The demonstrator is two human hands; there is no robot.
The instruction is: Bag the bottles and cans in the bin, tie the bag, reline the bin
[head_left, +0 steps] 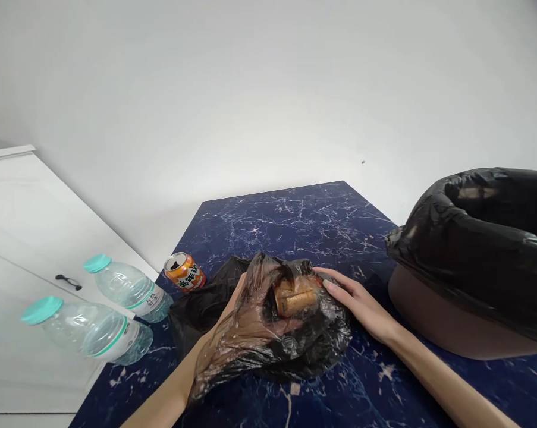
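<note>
A crumpled, see-through black plastic bag (313, 345) lies in front of me on the table. Through its film shows a brown-orange packet (297, 302), its kind unclear. My left hand (245, 297) is closed on the bag from the left; the film drapes over it and hides most of the fingers. From the right, my right hand (352, 300) grips the bag's side, thumb on top near the packet. Behind my left wrist, dark plastic (210, 291) spreads on the table. An orange drink can (185, 273) stands just beyond it, its top opened.
Two clear plastic bottles with turquoise caps, a nearer bottle (90, 333) and a farther bottle (129, 288), stand along the left edge. At right is a bin (429, 315) lined with a black bag (473, 255). The blue marbled table (290, 220) meets a white wall; a white cabinet (27, 220) is at left.
</note>
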